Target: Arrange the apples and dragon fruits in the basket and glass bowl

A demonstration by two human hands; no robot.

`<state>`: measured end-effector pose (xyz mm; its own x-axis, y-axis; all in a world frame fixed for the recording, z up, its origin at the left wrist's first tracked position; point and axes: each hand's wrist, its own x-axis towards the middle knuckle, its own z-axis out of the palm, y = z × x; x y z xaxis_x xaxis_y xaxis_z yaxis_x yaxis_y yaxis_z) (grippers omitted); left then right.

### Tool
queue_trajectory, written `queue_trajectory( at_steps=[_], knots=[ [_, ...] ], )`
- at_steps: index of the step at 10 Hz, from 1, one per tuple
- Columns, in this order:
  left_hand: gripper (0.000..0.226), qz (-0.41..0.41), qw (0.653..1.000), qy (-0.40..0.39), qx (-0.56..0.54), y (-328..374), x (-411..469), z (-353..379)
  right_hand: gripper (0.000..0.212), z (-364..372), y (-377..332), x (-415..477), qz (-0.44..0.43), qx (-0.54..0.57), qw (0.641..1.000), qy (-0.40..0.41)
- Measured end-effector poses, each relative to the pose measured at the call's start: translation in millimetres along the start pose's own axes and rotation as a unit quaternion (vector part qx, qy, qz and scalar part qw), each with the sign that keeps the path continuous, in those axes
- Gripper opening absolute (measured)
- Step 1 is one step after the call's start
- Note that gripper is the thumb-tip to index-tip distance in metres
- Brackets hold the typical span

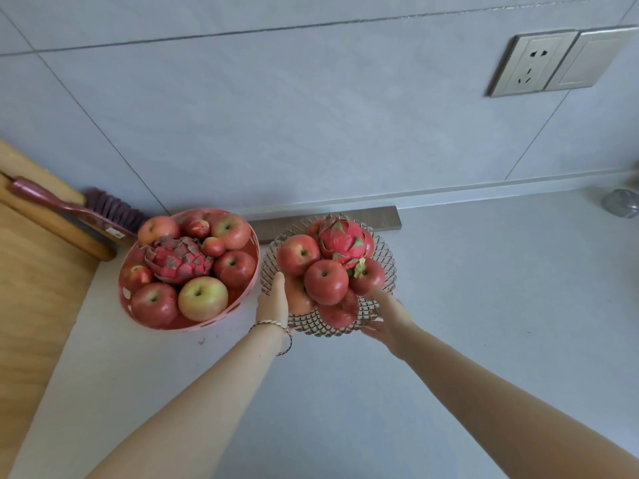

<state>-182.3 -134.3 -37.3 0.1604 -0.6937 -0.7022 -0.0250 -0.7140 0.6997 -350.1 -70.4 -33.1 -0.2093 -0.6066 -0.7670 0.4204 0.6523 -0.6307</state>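
Gripping the glass bowl [383, 257] from both sides, the person is showing in the head view as two bare forearms reaching forward. The left hand [273, 302] is clasping the bowl's left rim: its thumb [278, 281] is hooking over the edge, while its other fingers are lying hidden under the glass. A braided bracelet [273, 326] is circling that wrist. The right hand [387, 323] is clutching the near right part of the bowl, with its fingers [371, 331] curling beneath the base and its thumb pressing up along the rim. Whether the bowl is resting on the countertop [484, 288] or hanging just above it, I cannot tell.

Between the two thumbs, red apples [326, 281] are heaping up in the bowl (at least five are showing), one of them touching the right thumb's tip. Beyond the fingers, at the far side of the heap, a bright dragon fruit [342, 242] is sitting on top.

Left of the left hand's fingers, just beside the bowl, the pink basket [126, 299] is standing on the countertop. It is holding other apples [203, 298], red ones and a yellow-green one at the near side, ringed round a duller dragon fruit [178, 259].

Further left of those fingers, a purple brush [110, 209] is lying by a wooden board [34, 305]. Far beyond the right hand's fingers, a wall socket [534, 63] is sitting in the grey tiles.
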Motion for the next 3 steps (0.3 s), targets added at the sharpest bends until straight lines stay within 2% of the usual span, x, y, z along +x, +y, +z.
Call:
queue_trajectory(
  at_steps=[1,2,3],
  knots=[
    [0.057,0.034,0.999,-0.014,0.006,10,1,-2,0.036,4,-7,1,-0.01,0.0,1.0,0.002],
    [0.048,0.091,0.986,-0.005,0.141,13,-3,-6,0.029,3,-13,-6,-0.015,-0.134,0.991,0.004],
    [0.034,0.146,0.92,-0.018,0.364,21,-15,-18,0.015,3,-23,-25,-0.021,-0.303,0.953,-0.012]
  ],
)
